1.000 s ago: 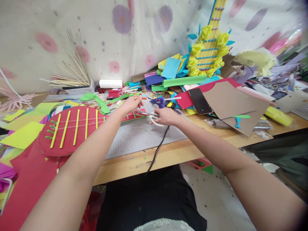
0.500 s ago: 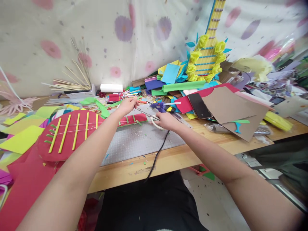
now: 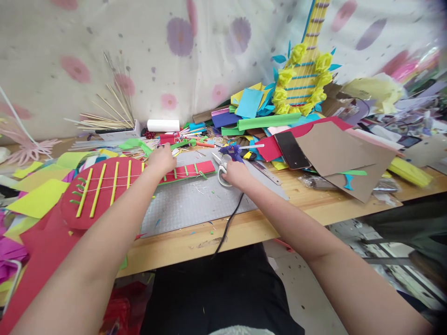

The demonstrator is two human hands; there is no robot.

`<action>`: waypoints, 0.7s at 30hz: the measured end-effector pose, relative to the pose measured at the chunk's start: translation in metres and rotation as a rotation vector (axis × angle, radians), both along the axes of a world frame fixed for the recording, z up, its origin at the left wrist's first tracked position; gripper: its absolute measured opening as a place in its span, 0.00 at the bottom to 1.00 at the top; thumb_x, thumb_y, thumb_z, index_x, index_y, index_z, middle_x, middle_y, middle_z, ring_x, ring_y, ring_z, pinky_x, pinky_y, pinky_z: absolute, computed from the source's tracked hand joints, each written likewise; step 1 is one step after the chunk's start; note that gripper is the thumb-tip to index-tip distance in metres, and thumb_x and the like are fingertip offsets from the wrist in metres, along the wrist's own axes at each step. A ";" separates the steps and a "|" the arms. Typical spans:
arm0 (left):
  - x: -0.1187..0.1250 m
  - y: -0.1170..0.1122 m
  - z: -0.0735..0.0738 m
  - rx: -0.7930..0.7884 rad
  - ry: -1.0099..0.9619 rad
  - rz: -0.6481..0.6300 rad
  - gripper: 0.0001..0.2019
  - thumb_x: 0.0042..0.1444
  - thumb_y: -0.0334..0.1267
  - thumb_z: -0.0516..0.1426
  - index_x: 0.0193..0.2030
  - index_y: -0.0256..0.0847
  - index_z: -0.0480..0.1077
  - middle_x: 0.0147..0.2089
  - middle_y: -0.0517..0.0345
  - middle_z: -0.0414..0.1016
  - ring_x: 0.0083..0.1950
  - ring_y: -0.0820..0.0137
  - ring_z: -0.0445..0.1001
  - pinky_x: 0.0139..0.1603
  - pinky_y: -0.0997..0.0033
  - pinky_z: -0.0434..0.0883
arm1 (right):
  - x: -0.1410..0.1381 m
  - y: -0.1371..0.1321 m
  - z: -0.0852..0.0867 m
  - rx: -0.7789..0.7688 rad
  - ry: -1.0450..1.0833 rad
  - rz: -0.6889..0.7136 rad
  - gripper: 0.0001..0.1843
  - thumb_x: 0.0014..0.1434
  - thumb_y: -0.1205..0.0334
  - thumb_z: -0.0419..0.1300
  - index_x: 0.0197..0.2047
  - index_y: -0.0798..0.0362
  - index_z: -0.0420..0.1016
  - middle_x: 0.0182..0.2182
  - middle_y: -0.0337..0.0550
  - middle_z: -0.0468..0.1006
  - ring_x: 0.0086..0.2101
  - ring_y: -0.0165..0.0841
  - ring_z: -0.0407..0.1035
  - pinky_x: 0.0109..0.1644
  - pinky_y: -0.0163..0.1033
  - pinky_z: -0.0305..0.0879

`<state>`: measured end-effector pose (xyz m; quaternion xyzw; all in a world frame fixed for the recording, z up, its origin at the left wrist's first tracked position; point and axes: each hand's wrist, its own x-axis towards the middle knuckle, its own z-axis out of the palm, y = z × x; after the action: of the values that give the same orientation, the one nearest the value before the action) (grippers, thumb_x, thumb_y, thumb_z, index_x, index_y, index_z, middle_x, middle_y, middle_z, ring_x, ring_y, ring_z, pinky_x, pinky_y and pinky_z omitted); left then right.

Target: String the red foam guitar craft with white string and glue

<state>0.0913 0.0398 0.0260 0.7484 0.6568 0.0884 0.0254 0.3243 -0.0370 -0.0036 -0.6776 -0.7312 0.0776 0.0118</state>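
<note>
My right hand (image 3: pixel 237 175) is closed on the scissors (image 3: pixel 223 178), whose pale handles lie in my fingers. Their metal blades point away, up and to the left, over the grey cutting mat (image 3: pixel 188 204). On the left lies a red paper guitar (image 3: pixel 104 187) with yellow bars and white strings. Green bars cross its red neck (image 3: pixel 190 170), which runs onto the mat. Over the near part of that neck is my left hand (image 3: pixel 161 160), its fingers curled in; what they hold, if anything, I cannot make out.
A purple glue gun (image 3: pixel 231 150) lies behind the scissors, close to a metal ruler (image 3: pixel 267 172). At the right are a black phone (image 3: pixel 292 150) and brown card (image 3: pixel 344 149). A yellow guitar (image 3: pixel 303 86) leans on the back curtain. Black cable (image 3: pixel 228 223) hangs over the table's front edge.
My left hand has moved left, away from the scissors, along the guitar neck. The scissors, still in my right hand, now point more steeply away. The view has shifted slightly.
</note>
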 end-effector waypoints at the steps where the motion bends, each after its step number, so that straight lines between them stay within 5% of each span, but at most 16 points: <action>1: 0.004 -0.005 0.000 0.025 -0.014 -0.099 0.23 0.52 0.36 0.53 0.56 0.32 0.64 0.53 0.35 0.69 0.55 0.50 0.67 0.53 0.52 0.64 | -0.001 0.000 0.000 0.027 -0.002 -0.025 0.19 0.59 0.57 0.52 0.47 0.62 0.69 0.42 0.64 0.76 0.45 0.46 0.71 0.43 0.42 0.65; 5: 0.018 -0.022 0.000 0.115 -0.111 -0.590 0.12 0.54 0.37 0.51 0.43 0.38 0.70 0.49 0.47 0.70 0.53 0.61 0.68 0.55 0.62 0.64 | 0.000 0.000 -0.005 0.079 0.033 -0.116 0.20 0.59 0.52 0.51 0.45 0.59 0.70 0.39 0.59 0.78 0.41 0.45 0.73 0.41 0.41 0.65; 8: 0.027 -0.030 -0.003 0.121 -0.118 -0.765 0.11 0.55 0.39 0.53 0.41 0.39 0.71 0.46 0.50 0.71 0.51 0.63 0.68 0.53 0.62 0.64 | 0.006 -0.001 -0.009 0.087 0.087 -0.134 0.21 0.59 0.49 0.50 0.44 0.57 0.70 0.39 0.56 0.78 0.41 0.44 0.73 0.40 0.40 0.64; 17: 0.049 -0.023 -0.011 -0.039 0.129 -0.712 0.07 0.51 0.38 0.56 0.32 0.40 0.75 0.36 0.52 0.73 0.39 0.64 0.70 0.41 0.66 0.64 | 0.011 -0.009 -0.010 0.126 0.183 -0.142 0.19 0.58 0.49 0.51 0.42 0.54 0.70 0.39 0.51 0.78 0.40 0.40 0.72 0.38 0.37 0.61; 21: 0.040 -0.021 -0.007 -0.080 0.095 -0.569 0.10 0.53 0.42 0.55 0.34 0.40 0.74 0.34 0.54 0.74 0.35 0.66 0.69 0.36 0.69 0.62 | 0.011 -0.013 -0.005 0.156 0.238 -0.143 0.18 0.58 0.49 0.51 0.42 0.53 0.70 0.39 0.49 0.78 0.39 0.38 0.72 0.37 0.36 0.59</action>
<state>0.1314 0.0193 0.0192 0.9043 0.4238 0.0166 0.0482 0.3357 -0.0498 -0.0087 -0.7108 -0.6785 0.0994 0.1565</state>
